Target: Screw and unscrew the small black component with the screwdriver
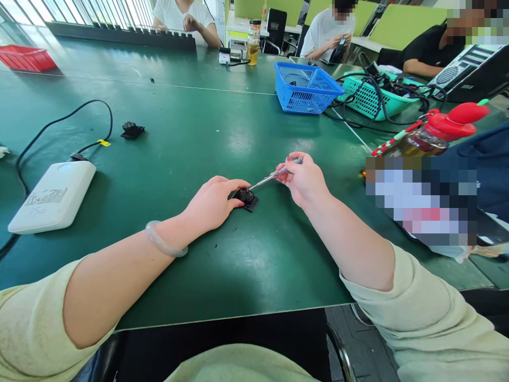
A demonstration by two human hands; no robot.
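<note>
Hands meet near the middle of the green bench (167,132). The left hand (212,202) lies palm down with its fingers curled over the near side of a small black part (246,199), pinning it flat against the bench; a pale bangle (163,241) sits on that wrist. The right hand (304,178) pinches a slim screwdriver (274,175) between thumb and fingertips, the grip closed tight around the clear handle, the metal shaft slanting down and left so that its tip touches the top of the black part. Both forearms reach out from pale yellow-green sleeves.

Off to the left rests a white power pack (51,196) with a black cable (59,124) looping away from it, and a second small black piece (132,130) lies beyond that, well apart from the hands. Farther back stand a blue basket (304,87) and, just beside it, a teal basket (374,98) full of dark cords. A red tray (26,57) sits at the far left edge. A bottle with a red lid (449,124) stands at the right. Other people sit along the far side, one holding a phone
</note>
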